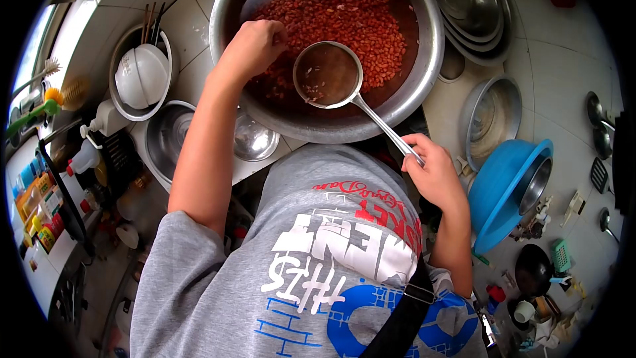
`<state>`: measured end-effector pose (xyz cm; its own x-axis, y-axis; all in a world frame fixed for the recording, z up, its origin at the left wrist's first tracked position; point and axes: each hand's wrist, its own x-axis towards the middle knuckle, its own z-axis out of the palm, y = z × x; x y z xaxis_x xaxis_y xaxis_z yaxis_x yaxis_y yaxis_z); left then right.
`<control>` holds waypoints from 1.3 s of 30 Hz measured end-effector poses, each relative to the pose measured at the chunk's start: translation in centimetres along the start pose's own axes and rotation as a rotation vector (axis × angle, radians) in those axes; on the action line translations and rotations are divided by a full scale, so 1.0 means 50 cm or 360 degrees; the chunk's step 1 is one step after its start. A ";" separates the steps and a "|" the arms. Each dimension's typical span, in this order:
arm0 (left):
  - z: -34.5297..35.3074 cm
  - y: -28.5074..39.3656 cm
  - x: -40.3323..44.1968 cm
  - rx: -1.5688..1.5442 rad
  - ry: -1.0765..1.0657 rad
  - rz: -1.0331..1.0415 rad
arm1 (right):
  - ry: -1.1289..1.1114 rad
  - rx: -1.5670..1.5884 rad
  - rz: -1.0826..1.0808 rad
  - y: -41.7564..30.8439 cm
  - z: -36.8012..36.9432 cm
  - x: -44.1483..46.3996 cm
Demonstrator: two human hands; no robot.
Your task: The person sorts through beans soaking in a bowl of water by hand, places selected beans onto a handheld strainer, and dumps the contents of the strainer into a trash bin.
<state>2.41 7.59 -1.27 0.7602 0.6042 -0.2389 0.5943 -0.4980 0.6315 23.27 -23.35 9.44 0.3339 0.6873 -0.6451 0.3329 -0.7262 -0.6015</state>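
Note:
A large metal basin (228, 86) holds reddish-brown water and many red-skinned peanuts (338, 10). My right hand (434, 169) is closed round the end of a metal ladle's handle. The round bowl of the ladle (328, 74) lies over the near part of the basin, with brownish liquid and a few pale bits in it. Over the left side of the water, my left hand (262, 45) has its fingers curled together. What those fingers hold, if anything, is hidden.
Stacked metal bowls (467, 0) stand right of the basin, beside a metal basin (493, 119) and a blue tub (507, 192). At left are a pot with a white bowl (142, 76) and chopsticks, a metal bowl (169, 132) and a metal lid (255, 138).

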 end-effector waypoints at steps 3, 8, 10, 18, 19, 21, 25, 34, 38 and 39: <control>0.012 -0.015 -0.009 0.0031 0.0036 0.0051 | -0.0009 0.0006 -0.0015 0.004 0.000 0.000; 0.023 -0.025 -0.021 0.0137 0.0119 0.0110 | -0.0130 0.0132 0.0078 0.001 -0.005 0.000; 0.025 -0.024 -0.027 0.0189 0.0164 0.0095 | -0.0161 0.0160 0.0091 0.003 -0.006 -0.002; 0.047 -0.039 -0.033 0.0427 0.0032 -0.0007 | -0.0180 0.0250 0.0092 -0.003 -0.006 -0.008; 0.048 -0.037 -0.035 0.0449 0.0031 -0.0027 | -0.0184 0.0261 0.0097 -0.004 -0.007 -0.008; 0.050 -0.038 -0.036 0.0531 0.0011 -0.0046 | -0.0190 0.0283 0.0108 -0.004 -0.011 -0.010; 0.050 -0.040 -0.035 0.0599 -0.0010 -0.0034 | -0.0149 0.0288 0.0108 -0.006 -0.020 -0.016; 0.032 -0.008 -0.063 0.0478 0.0413 0.0306 | 0.0093 0.0235 0.0018 -0.004 -0.041 -0.036; 0.004 0.015 -0.078 0.0357 0.0499 0.0141 | 0.0211 0.0216 0.0048 -0.012 -0.049 -0.044; -0.005 0.017 -0.082 0.0359 0.0485 0.0118 | 0.0240 0.0245 0.0050 -0.011 -0.048 -0.045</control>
<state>-0.27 4.83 0.43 0.7107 0.7015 0.0529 0.6092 -0.6513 0.4525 24.45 -24.46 12.36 0.4739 0.6500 -0.5941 0.1851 -0.7331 -0.6544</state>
